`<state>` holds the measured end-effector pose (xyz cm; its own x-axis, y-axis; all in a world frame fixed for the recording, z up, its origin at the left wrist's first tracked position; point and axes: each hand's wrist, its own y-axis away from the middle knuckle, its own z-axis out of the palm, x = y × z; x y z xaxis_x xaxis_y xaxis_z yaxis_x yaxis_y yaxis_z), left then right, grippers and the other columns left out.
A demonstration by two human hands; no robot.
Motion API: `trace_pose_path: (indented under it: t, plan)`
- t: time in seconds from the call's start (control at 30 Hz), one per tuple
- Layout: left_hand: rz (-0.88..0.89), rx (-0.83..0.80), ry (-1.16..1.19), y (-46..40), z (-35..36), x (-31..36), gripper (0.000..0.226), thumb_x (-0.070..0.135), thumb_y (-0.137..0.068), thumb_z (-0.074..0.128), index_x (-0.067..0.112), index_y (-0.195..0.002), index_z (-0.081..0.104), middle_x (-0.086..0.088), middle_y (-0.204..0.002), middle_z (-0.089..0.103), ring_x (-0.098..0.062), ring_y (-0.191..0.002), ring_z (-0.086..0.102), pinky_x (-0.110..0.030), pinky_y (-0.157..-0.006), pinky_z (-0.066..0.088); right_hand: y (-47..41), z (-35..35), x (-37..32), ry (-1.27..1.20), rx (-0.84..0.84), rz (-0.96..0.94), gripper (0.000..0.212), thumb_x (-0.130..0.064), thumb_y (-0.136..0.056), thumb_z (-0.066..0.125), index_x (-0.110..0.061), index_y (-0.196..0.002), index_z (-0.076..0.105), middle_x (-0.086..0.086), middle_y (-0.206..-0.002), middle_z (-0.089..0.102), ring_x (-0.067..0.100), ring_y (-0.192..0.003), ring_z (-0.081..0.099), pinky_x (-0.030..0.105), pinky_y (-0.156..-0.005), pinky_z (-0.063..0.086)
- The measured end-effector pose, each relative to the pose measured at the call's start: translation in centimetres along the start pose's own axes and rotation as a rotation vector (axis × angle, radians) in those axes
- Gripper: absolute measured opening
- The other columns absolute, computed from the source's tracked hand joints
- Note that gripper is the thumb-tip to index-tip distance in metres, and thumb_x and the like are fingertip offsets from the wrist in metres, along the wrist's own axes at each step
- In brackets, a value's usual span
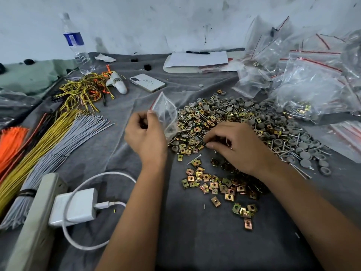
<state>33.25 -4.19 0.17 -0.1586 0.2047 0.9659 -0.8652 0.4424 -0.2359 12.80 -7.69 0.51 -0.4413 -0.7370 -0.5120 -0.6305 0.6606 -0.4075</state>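
at the centre of the frame, your left hand (145, 133) pinches the rim of a small clear bag (166, 112), holding it up just left of the pile of clips, screws and grey caps (244, 118). your right hand (234, 147) lies on that pile, right of centre, fingers curled down into the pieces; whether they pinch one cannot be told. more loose clips (214, 184) lie scattered below on the grey cloth (195, 241).

The left hand (145, 133) pinches a small clear bag (167, 112); the right hand (236, 145) picks among screws (210, 144).
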Motion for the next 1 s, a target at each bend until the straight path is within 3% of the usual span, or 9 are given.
trace_pose_path:
  t: [0.13, 0.27, 0.4, 0.57, 0.63, 0.73, 0.9, 1.0]
  plan:
    - [-0.114, 0.034, 0.068, -0.7, -0.1, -0.2, 0.019, 0.015, -0.092, 0.064, 0.014, -0.073, 0.064, -0.007, -0.069, 0.056, -0.023, -0.067, 0.049, -0.047, -0.064, 0.045, -1.2, 0.8, -1.8, 0.112, -0.110, -0.113, 0.019, -0.027, -0.091, 0.076, -0.026, -0.110, 0.076, -0.008, -0.106, 0.057, 0.007, -0.100, 0.055, 0.029, -0.091, 0.049]
    - [-0.132, 0.031, 0.092, -0.7, -0.2, -0.2, 0.018, 0.013, -0.091, 0.065, 0.013, -0.074, 0.064, -0.005, -0.068, 0.055, -0.022, -0.067, 0.049, -0.041, -0.064, 0.042, -2.6, 2.6, -3.3, 0.241, -0.300, -0.219, 0.020, -0.025, -0.094, 0.071, -0.020, -0.113, 0.074, -0.001, -0.114, 0.050, 0.011, -0.111, 0.046, 0.036, -0.094, 0.051]
    - [-0.159, 0.042, 0.127, -0.7, -0.2, -0.1, 0.014, 0.011, -0.093, 0.064, 0.008, -0.079, 0.068, -0.004, -0.069, 0.056, -0.020, -0.067, 0.048, -0.037, -0.065, 0.038, -3.2, 2.7, -3.3, 0.251, -0.340, -0.188, 0.012, -0.030, -0.093, 0.072, -0.024, -0.104, 0.071, -0.006, -0.117, 0.048, 0.011, -0.121, 0.041, 0.037, -0.101, 0.047]
    - [-0.191, 0.062, 0.160, -0.7, -0.1, 0.1, 0.014, 0.011, -0.093, 0.064, 0.006, -0.081, 0.069, -0.003, -0.070, 0.055, -0.019, -0.067, 0.048, -0.038, -0.064, 0.038, -2.6, 2.6, -2.6, 0.117, -0.215, -0.062, 0.006, -0.026, -0.099, 0.063, -0.026, -0.098, 0.057, -0.013, -0.104, 0.056, 0.002, -0.101, 0.051, 0.024, -0.095, 0.047]
    - [-0.206, 0.068, 0.170, -0.8, -0.1, 0.1, 0.015, 0.011, -0.094, 0.064, 0.006, -0.081, 0.068, -0.001, -0.067, 0.054, -0.019, -0.066, 0.046, -0.037, -0.063, 0.037, -2.6, 2.1, -2.0, 0.054, -0.146, 0.002, 0.003, -0.023, -0.099, 0.063, -0.024, -0.102, 0.062, -0.014, -0.103, 0.061, -0.003, -0.096, 0.057, 0.019, -0.091, 0.050]
    - [-0.215, 0.070, 0.184, -1.0, -0.2, 0.2, 0.014, 0.009, -0.094, 0.064, 0.003, -0.083, 0.068, -0.001, -0.066, 0.053, -0.019, -0.066, 0.046, -0.037, -0.063, 0.037, -2.7, 1.5, -1.4, -0.022, -0.054, 0.017, 0.014, -0.017, -0.099, 0.066, -0.022, -0.111, 0.071, -0.016, -0.104, 0.066, -0.012, -0.097, 0.058, 0.003, -0.085, 0.044]
    - [-0.197, 0.059, 0.173, -0.9, -0.1, 0.1, 0.015, 0.009, -0.095, 0.063, 0.003, -0.082, 0.068, -0.003, -0.067, 0.054, -0.019, -0.066, 0.046, -0.036, -0.063, 0.037, -2.8, 1.8, -1.3, -0.040, -0.062, 0.031, 0.011, -0.017, -0.098, 0.068, -0.023, -0.105, 0.074, -0.017, -0.094, 0.069, -0.007, -0.089, 0.064, 0.005, -0.076, 0.045]
    - [-0.169, 0.033, 0.111, -0.9, -0.1, -0.2, 0.017, 0.012, -0.096, 0.063, 0.006, -0.081, 0.067, -0.006, -0.069, 0.055, -0.022, -0.066, 0.048, -0.042, -0.063, 0.041, -2.8, 2.1, -1.4, -0.056, -0.051, 0.048, 0.006, -0.018, -0.097, 0.069, -0.021, -0.100, 0.072, -0.017, -0.087, 0.069, -0.006, -0.083, 0.065, 0.008, -0.072, 0.048]
